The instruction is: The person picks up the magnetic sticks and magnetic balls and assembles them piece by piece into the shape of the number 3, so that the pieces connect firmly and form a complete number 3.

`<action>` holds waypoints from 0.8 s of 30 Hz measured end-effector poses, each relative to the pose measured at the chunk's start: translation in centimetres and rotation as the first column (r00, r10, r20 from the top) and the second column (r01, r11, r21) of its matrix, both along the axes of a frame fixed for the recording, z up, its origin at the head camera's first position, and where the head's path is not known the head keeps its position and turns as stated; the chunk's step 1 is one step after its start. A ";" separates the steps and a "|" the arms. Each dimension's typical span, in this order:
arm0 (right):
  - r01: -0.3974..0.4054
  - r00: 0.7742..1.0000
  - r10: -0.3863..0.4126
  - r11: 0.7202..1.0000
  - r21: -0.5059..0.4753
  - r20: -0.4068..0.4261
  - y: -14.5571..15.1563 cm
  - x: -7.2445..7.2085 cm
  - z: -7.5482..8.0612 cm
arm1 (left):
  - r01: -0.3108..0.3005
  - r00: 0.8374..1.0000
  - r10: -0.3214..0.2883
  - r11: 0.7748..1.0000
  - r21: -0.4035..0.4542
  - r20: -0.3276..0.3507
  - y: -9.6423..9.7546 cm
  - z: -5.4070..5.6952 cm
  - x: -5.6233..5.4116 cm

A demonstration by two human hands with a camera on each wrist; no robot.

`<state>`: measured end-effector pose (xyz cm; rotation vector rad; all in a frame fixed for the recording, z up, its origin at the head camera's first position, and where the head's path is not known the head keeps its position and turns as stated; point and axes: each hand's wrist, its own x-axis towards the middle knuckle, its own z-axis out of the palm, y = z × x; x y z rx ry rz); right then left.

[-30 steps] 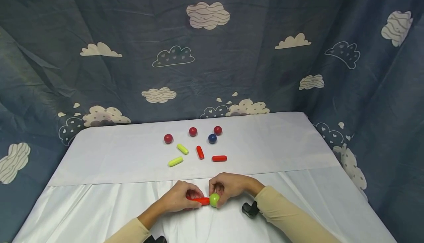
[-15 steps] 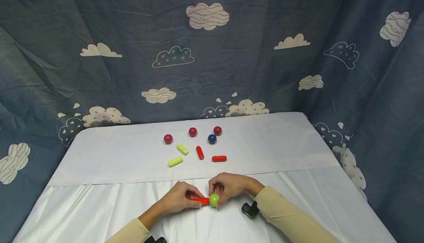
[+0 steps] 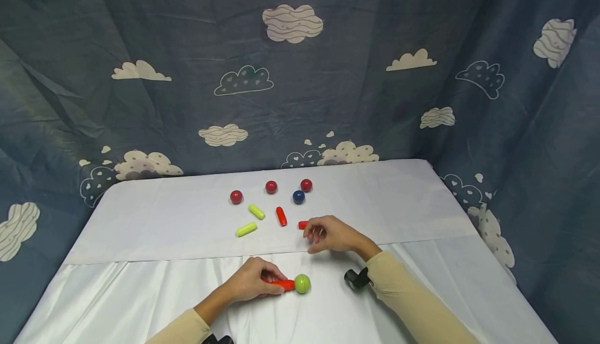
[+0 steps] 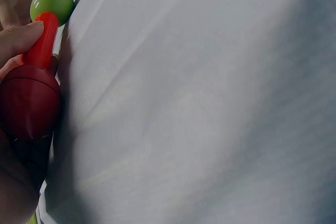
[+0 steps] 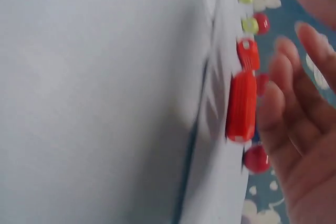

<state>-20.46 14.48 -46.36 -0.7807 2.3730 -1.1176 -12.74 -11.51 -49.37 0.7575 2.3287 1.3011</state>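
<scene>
My left hand (image 3: 254,280) pinches a red stick (image 3: 286,284) low over the white cloth. A green ball (image 3: 302,283) sits at the stick's right end. In the left wrist view, a dark red ball (image 4: 30,103) is at the other end, which the hand hides from the head view. My right hand (image 3: 335,233) holds nothing, its fingers loosely bent. It hovers just at a loose red stick (image 3: 302,225), covering part of it in the head view. The right wrist view has this red stick (image 5: 242,107) beside the fingertips, apart from them.
Farther back lie another red stick (image 3: 281,216) and two yellow-green sticks (image 3: 256,211). Behind these stand a blue ball (image 3: 298,197) and three red balls (image 3: 271,187). A dark cloud-patterned curtain (image 3: 328,104) hangs past the table's far edge.
My right hand has let go of the green ball and moved up and away to the loose red stick. The green ball stays at the stick's end; my left hand has barely moved.
</scene>
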 end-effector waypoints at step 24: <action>0.182 0.983 -0.182 0.968 0.171 -0.018 -2.3 -5.0 -1.3 | -0.022 0.997 0.024 0.999 -0.028 0.067 0.0 0.0 -0.2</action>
